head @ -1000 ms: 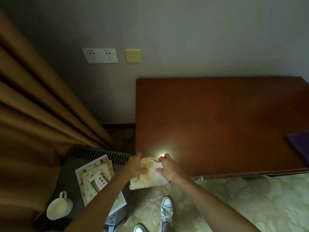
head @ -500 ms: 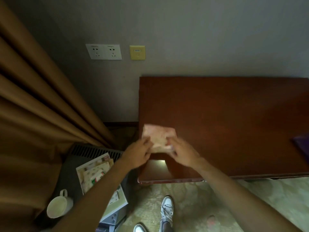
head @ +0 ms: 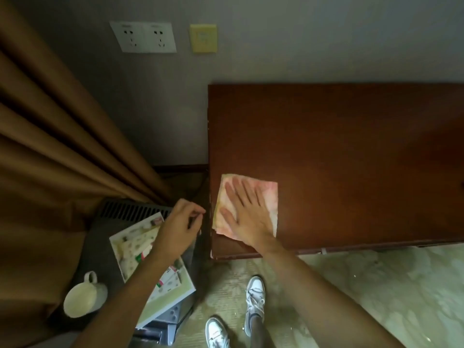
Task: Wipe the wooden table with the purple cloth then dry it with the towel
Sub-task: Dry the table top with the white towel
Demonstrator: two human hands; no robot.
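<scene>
A dark red-brown wooden table [head: 351, 146] fills the right of the view, against the wall. A folded pale towel [head: 266, 194] with pink and yellow blotches lies flat near the table's front left corner. My right hand [head: 244, 212] presses on it, palm down, fingers spread. My left hand [head: 179, 227] hovers just off the table's left edge, fingers loosely curled, holding nothing. The purple cloth is out of the frame.
Brown curtains [head: 50, 146] hang at the left. A dark low unit [head: 125, 212] beside the table carries a printed box [head: 133, 244] and a white mug [head: 84, 297]. Wall sockets [head: 143, 36] sit above. My shoes [head: 254, 300] stand on patterned carpet.
The towel went from being held in both hands at the table's front edge to lying flat on the table. My left hand has let go and pulled left; my right hand now presses it.
</scene>
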